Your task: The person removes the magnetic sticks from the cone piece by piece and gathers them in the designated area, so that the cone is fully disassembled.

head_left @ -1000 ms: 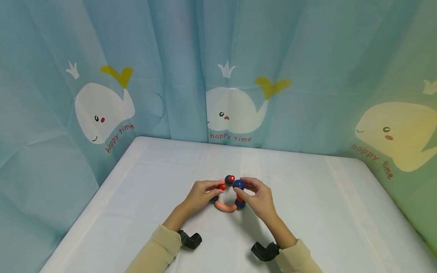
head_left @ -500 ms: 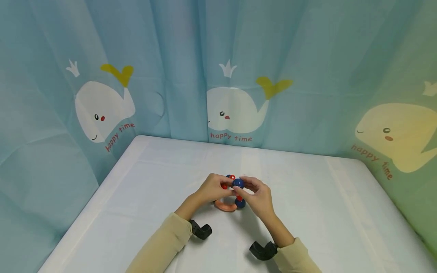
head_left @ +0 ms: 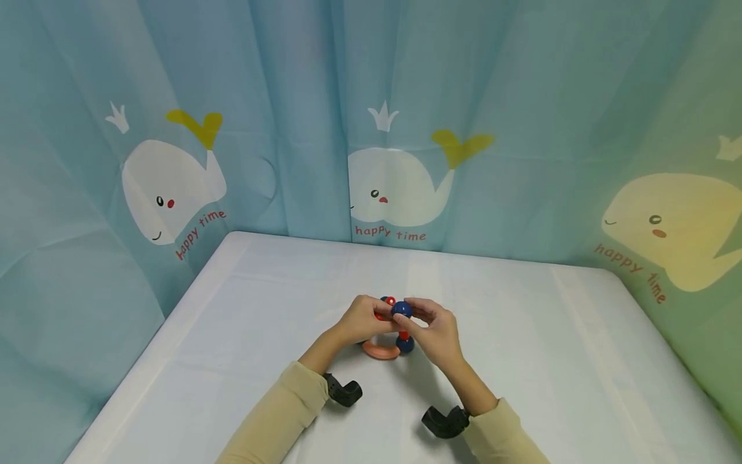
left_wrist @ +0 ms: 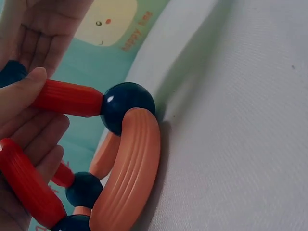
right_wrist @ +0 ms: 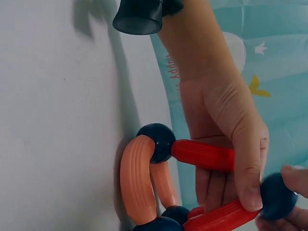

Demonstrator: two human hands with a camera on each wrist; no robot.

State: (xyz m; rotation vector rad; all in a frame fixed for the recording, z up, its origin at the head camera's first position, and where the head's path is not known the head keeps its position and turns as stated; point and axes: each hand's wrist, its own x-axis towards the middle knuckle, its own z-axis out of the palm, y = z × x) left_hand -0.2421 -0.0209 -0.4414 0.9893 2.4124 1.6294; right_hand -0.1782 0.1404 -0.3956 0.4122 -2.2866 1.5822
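Both forearms reach in from the near edge of the white table (head_left: 510, 361), slanting towards each other until the hands nearly meet above its middle. The left hand (head_left: 362, 319) points its fingers to the right, its thumb laid along the near side of a red rod (right_wrist: 221, 217) and its fingers behind, so that the rod is pinched close to its upper end. The right hand (head_left: 437, 332) mirrors it, fingers pointing left, thumb and fingertips clasping the top blue ball (right_wrist: 278, 198) (which sits right against the end of that rod).

The held rod rises from a lower blue ball (head_left: 405, 344), one corner of a small ring resting on the table between the hands. Curved orange pieces (left_wrist: 127, 171) join the balls of this ring, and a second red rod (left_wrist: 29, 183) stands beside the left palm, its neighbour partly hidden by the fingers. Both hands are held up off the tabletop, wrists raised.

Beige sleeves (head_left: 275, 415) end just below black wrist devices (head_left: 344, 391). Behind the table hangs a blue curtain (head_left: 307, 96) printed with white whales (head_left: 400, 187) (each captioned "happy time").
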